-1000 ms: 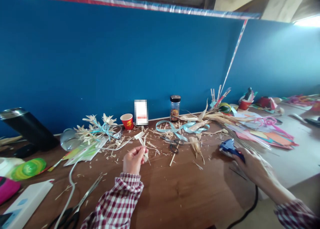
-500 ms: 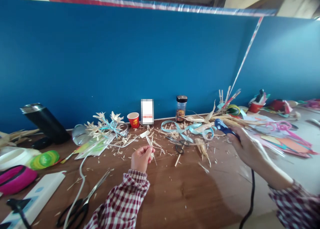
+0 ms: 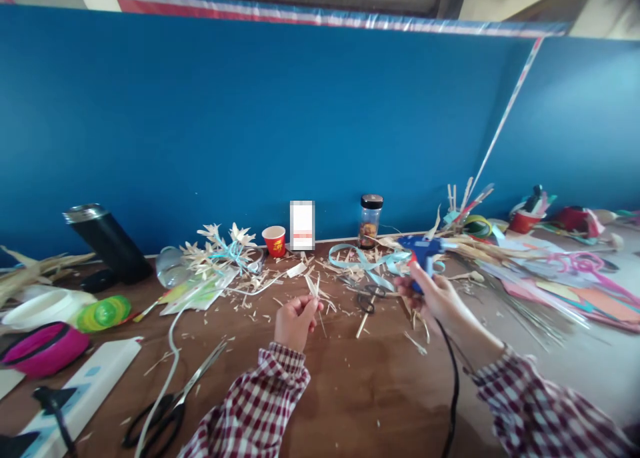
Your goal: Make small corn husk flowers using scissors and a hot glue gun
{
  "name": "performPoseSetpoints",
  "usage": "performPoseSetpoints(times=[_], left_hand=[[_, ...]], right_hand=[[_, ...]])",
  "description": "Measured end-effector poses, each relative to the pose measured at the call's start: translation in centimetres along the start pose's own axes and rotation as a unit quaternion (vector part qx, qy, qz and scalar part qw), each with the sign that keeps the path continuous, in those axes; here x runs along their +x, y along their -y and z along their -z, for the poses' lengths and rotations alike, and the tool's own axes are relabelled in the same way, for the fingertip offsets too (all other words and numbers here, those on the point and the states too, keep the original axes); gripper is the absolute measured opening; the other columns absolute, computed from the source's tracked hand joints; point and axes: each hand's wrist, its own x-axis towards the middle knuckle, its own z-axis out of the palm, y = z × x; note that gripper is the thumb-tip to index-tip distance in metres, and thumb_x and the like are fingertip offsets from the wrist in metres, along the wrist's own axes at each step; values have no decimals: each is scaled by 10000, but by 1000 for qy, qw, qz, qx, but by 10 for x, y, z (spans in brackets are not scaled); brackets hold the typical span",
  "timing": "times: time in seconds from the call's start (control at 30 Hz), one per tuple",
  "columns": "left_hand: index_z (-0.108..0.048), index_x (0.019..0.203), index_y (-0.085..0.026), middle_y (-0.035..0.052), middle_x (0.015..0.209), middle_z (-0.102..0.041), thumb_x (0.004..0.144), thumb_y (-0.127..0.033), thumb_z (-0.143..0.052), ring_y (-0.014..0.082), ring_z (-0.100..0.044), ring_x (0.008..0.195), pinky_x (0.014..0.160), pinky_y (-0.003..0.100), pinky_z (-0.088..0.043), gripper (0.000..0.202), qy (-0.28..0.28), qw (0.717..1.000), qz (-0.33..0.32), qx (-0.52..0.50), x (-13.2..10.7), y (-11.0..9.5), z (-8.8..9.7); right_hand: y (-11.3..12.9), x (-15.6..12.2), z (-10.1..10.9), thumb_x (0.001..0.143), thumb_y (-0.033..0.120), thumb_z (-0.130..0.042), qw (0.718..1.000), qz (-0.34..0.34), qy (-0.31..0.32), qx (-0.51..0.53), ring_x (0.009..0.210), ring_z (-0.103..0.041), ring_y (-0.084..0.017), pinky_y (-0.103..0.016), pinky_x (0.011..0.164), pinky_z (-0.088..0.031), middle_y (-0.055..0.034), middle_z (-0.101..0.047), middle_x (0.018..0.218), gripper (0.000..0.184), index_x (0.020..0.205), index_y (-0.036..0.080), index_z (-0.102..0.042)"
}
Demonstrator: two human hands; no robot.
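Observation:
My left hand (image 3: 296, 321) is closed in a pinch, its thumb and fingertips on a small pale husk flower (image 3: 313, 287) with pointed petals and a thin stem below. My right hand (image 3: 434, 291) grips a blue glue gun (image 3: 423, 250) by its handle; the nozzle faces left and a black cord hangs from the grip. Beyond the hands, a coil of light blue ribbon (image 3: 367, 263) and small black scissors (image 3: 367, 299) lie among husk scraps. A bunch of finished husk flowers (image 3: 220, 248) with blue stems rests at the left.
Large black-handled scissors (image 3: 159, 418) and a white power strip (image 3: 83, 391) lie at the front left. A black flask (image 3: 110, 245), red paper cup (image 3: 275, 242) and lidded jar (image 3: 370, 221) stand along the blue partition (image 3: 300, 111). Coloured paper (image 3: 600, 288) lies at the right.
My right hand has brought the glue gun leftward and nearer to my left hand, its nozzle now pointing left. My left hand still pinches the husk flower. The view has shifted slightly.

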Motion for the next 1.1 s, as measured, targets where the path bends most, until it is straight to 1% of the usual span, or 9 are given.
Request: performPoseSetpoints(times=[0.03,0.1,0.17,0.27,0.37,0.53,0.63,0.87,1.1], left_hand=[[-637,631,-121,-27,448,-534,662,-409,-618,41,-384,339,348,156,-303,290,6,1000,-2,3,0,0,0],[-639,653,-119,-7,513,-584,668,-396,-615,42,-399,349,356,159,-315,278,17,1000,-3,1,-1,1,-1],[-643,693,-116,17,604,-632,671,-379,-614,43,-416,363,363,164,-330,266,27,1000,-2,-7,-3,1,-2],[-643,715,-111,26,634,-641,680,-358,-610,48,-429,373,367,169,-336,251,47,999,-9,-15,-6,1,-3],[-648,729,-110,26,623,-635,690,-353,-604,52,-431,373,366,173,-332,249,52,998,-16,-16,-7,2,-3],[-642,744,-98,21,540,-604,690,-364,-604,67,-433,363,358,177,-329,274,54,999,-4,-2,-7,6,-7],[-644,750,-93,24,539,-603,698,-370,-596,63,-428,359,351,172,-323,286,67,998,2,12,-9,7,-10],[-651,710,-93,47,588,-638,697,-368,-591,57,-449,362,345,162,-353,282,76,996,37,31,-12,9,-11],[-657,717,-106,43,630,-663,646,-391,-651,62,-506,380,339,150,-367,294,62,994,86,-22,-12,14,-13]], right_hand=[[-6,-1,-10,647,467,-675,1000,-16,16,8,482,-533,-107,-188,367,-384,-41,-614,633,342,719,153,-561],[-20,-3,-31,637,441,-694,998,-13,58,11,440,-479,-74,-166,347,-335,-3,-582,585,326,688,159,-539],[-35,-5,-51,628,416,-708,993,-5,116,-4,419,-446,-60,-170,369,-332,26,-550,537,323,672,160,-516],[-56,-7,-75,582,383,-742,991,18,133,-19,418,-418,-60,-189,401,-331,54,-520,504,356,676,168,-474],[-71,-10,-89,570,374,-747,989,24,145,-10,430,-400,-59,-201,430,-339,81,-460,474,374,659,170,-447],[-81,-13,-91,566,335,-758,979,14,196,62,486,-434,-63,-215,502,-395,80,-453,528,384,639,174,-416],[-83,-13,-91,558,309,-767,974,-1,209,92,499,-444,-64,-214,516,-410,80,-450,535,379,634,174,-421],[-81,-14,-91,514,279,-792,969,-35,207,127,481,-463,-70,-218,493,-419,74,-497,532,400,611,176,-419],[-81,-14,-90,514,300,-791,975,-56,182,115,437,-445,-61,-194,428,-375,78,-490,488,390,613,173,-436]])
